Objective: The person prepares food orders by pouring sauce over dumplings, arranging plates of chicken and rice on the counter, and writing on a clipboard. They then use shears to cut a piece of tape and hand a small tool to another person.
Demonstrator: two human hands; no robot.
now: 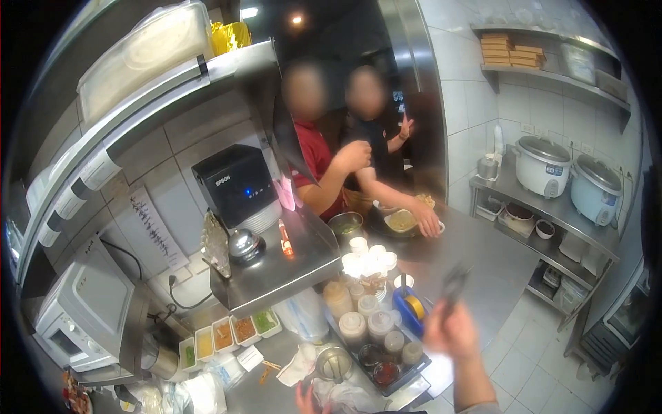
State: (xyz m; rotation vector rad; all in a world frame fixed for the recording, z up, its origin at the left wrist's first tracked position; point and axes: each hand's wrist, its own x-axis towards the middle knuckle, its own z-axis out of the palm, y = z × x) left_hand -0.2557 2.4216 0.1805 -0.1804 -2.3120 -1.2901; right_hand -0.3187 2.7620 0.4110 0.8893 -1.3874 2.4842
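Observation:
My right hand (pixel 453 331), smeared by motion, is raised over the right side of the counter and closed on a dark utensil (pixel 456 281) whose blurred end points away from me. Its exact kind I cannot tell. At the bottom edge, my left hand (pixel 304 398) shows only in part, its fingers apart beside a crumpled greyish cloth or bag (pixel 341 397). Just beyond it lie a round metal container (pixel 334 363) and a white paper napkin (pixel 298 364). A blue tape dispenser (pixel 407 312) and a tray of sauce bottles (pixel 354 326) stand left of my right hand.
Two people stand across the counter; one person's hand (pixel 429 217) reaches over a bowl (pixel 401 221). White cups (pixel 369 259) sit nearby. Topping containers (pixel 223 333), a printer (pixel 236 183) and a microwave (pixel 86 310) are left. Rice cookers (pixel 543 165) stand right.

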